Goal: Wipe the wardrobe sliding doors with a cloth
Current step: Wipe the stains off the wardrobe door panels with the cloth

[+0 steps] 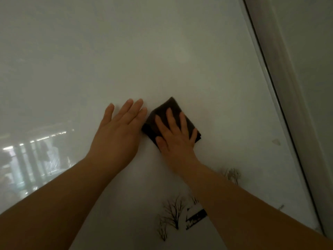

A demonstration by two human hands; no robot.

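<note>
A glossy white wardrobe sliding door [162, 60] fills the view. My right hand [175, 136] lies flat with spread fingers on a dark folded cloth [169, 107] and presses it against the door near the middle. My left hand [119, 130] rests flat on the door just left of the cloth, fingers together and holding nothing. Its fingertips almost touch the cloth's left edge.
The door's metal frame edge [275, 105] runs diagonally down the right side. A printed picture of bare trees and a house [180, 215] sits low on the door. A bright window reflection [32, 159] shows at the left.
</note>
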